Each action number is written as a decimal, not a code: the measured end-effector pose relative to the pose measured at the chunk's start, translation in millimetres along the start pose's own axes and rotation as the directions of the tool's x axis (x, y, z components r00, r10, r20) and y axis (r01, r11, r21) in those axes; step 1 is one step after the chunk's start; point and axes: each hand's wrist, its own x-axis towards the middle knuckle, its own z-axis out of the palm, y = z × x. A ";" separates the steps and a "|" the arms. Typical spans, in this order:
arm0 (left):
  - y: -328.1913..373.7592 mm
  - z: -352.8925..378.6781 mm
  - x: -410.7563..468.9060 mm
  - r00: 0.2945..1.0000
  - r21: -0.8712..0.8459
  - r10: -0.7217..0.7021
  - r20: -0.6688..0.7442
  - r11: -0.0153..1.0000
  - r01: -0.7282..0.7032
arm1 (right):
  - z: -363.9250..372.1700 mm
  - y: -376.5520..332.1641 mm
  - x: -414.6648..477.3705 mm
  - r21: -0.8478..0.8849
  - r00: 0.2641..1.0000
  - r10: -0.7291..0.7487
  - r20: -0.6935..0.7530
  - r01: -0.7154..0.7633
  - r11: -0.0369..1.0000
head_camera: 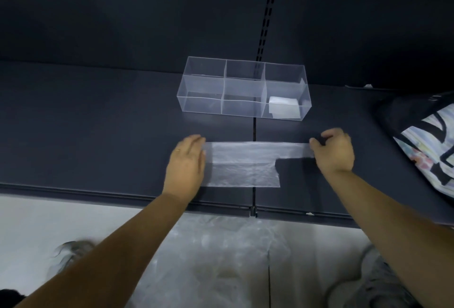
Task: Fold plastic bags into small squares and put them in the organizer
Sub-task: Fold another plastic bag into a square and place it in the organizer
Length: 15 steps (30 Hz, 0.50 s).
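Note:
A thin translucent plastic bag (243, 164) lies flat on the dark shelf (98, 135), with a narrow handle strip reaching right. My left hand (186, 167) presses flat on the bag's left end, fingers straight. My right hand (334, 153) pinches the right end of the handle strip, fingers curled. Behind the bag stands a clear organizer (243, 88) with six compartments. A folded white bag square (282, 106) sits in its front right compartment.
A black patterned bag (427, 145) lies on the shelf at the right. The shelf's front edge (147, 199) runs below my hands. More crumpled plastic (221, 239) lies on the pale floor below, with shoes at both sides.

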 end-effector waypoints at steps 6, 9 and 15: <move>-7.3 20.6 -13.0 0.923 0.162 0.068 0.379 0.977 -0.138 | 55.0 -73.9 -106.9 0.100 0.803 -0.576 0.151 0.568 0.817; -13.6 25.7 -18.4 0.890 0.254 0.050 0.452 0.950 -0.182 | 92.2 -84.8 -134.7 0.084 0.697 -0.601 0.392 0.623 0.778; -21.5 24.9 -17.8 0.893 0.271 0.010 0.449 0.951 -0.147 | 92.2 -37.3 -96.2 -0.303 0.757 -0.462 0.463 0.624 0.720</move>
